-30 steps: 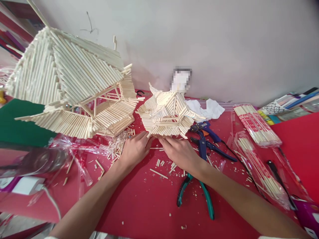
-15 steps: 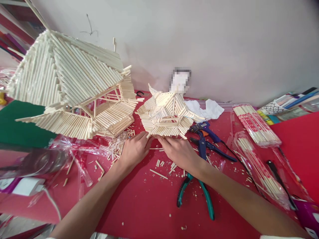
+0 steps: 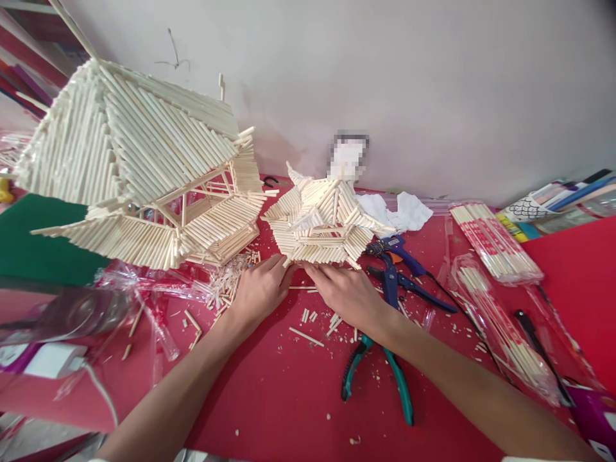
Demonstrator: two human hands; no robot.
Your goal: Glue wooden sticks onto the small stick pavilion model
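A small pavilion model [image 3: 322, 218] made of pale wooden sticks, with upturned roof corners, stands in front of me at the back of the red table. My left hand [image 3: 264, 282] is at its front left, fingers curled in under the lower eave. From the front right, my right hand [image 3: 344, 292] reaches to the same low edge with its fingers bent close together. The eave hides the fingertips of both hands. To the left rises a larger stick pavilion [image 3: 163, 138]. Short cut sticks [image 3: 307, 336] lie just below my hands.
Teal-handled pliers [image 3: 404, 388], a blue cutter [image 3: 392, 282] and a blue glue gun [image 3: 409, 256] lie right of the model. Packs of sticks [image 3: 498, 242] are farther right. White tissue [image 3: 409, 210] sits near the wall. A clear tape roll [image 3: 86, 311] is at left.
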